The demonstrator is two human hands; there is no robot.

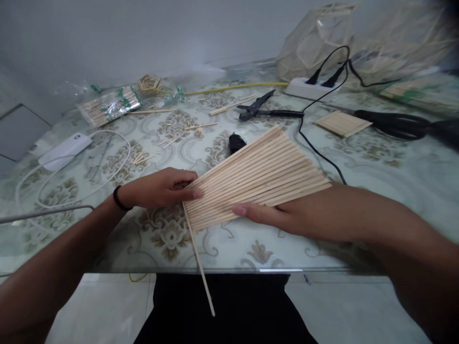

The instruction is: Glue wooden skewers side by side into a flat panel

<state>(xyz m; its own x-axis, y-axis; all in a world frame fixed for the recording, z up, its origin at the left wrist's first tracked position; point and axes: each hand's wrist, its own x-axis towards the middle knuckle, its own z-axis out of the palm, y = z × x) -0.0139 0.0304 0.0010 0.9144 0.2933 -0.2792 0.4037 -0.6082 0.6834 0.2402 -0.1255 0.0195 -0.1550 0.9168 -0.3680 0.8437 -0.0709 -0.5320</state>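
A flat panel of wooden sticks (251, 177) laid side by side is held tilted above the table's front part. My left hand (168, 187) grips its left end, thumb on top and fingers curled behind. Along that end runs a single wooden stick (200, 267), which sticks out past the panel toward me and over the table edge. My right hand (287, 215) supports the panel's lower right side, with its thumb on top and its other fingers hidden underneath. Just behind the panel, a black glue gun tip (236, 142) shows in part.
Pliers (256, 107), black scissors (394, 123) and a small stick square (343, 123) lie beyond. A white power strip (311, 88) has black cords. Bagged sticks (111, 106), a white adapter (65, 152) and stick offcuts (141, 157) are at left. Stick-framed shapes (315, 40) stand at back right.
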